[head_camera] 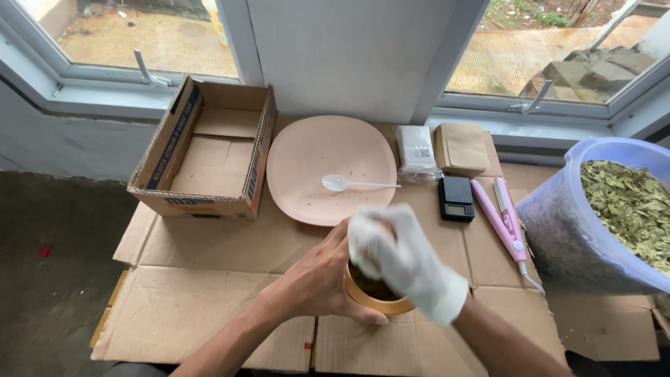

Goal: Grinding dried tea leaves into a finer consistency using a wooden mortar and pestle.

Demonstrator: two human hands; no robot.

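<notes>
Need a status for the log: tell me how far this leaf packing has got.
Done: nothing packed shows; the cardboard box is empty. In hand: left hand grips a gold tin, gloved right hand reaches inside. Left: a tub full of dried leaves.

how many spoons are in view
1. A white plastic spoon lies on the pink plate, behind the hands. Another could be hidden under the gloved right hand over the tub.

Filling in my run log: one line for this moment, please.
left hand: grips gold container | right hand: gloved, fingers inside it | pink plate: white spoon on it
</notes>
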